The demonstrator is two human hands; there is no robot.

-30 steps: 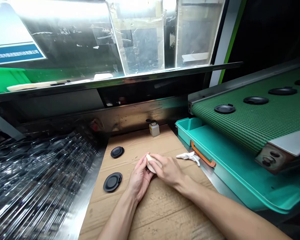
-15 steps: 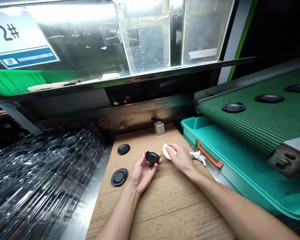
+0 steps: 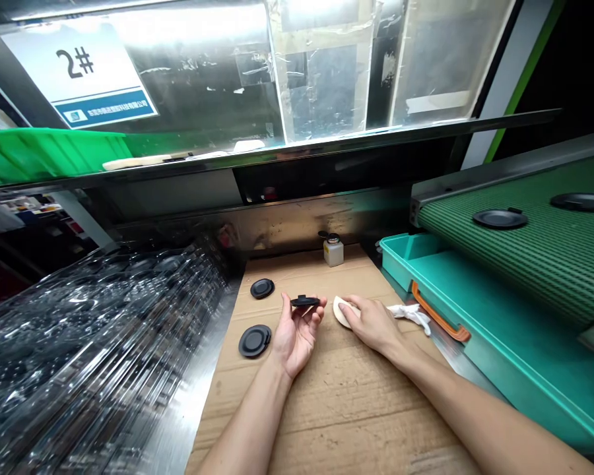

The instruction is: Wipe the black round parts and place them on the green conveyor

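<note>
My left hand (image 3: pixel 295 333) is palm up over the cardboard sheet (image 3: pixel 336 409) and pinches a small black round cap (image 3: pixel 305 302) level at its fingertips. My right hand (image 3: pixel 373 323) rests just to its right, fingers closed over a cream-white pad (image 3: pixel 340 312) lying on the cardboard. Two more black caps lie to the left on the cardboard, one nearer (image 3: pixel 254 341) and one farther back (image 3: pixel 262 288).
A small white bottle (image 3: pixel 333 251) stands at the back of the cardboard. A white cloth (image 3: pixel 413 315) lies beside a teal tray (image 3: pixel 480 330) with an orange handle. A green conveyor belt (image 3: pixel 539 257) on the right carries black caps. Stacked clear plastic trays (image 3: pixel 89 356) fill the left.
My hands parted: the right one drew the white pad away to the right, uncovering the black cap in my left fingers, which now hold it level. The view has shifted left.
</note>
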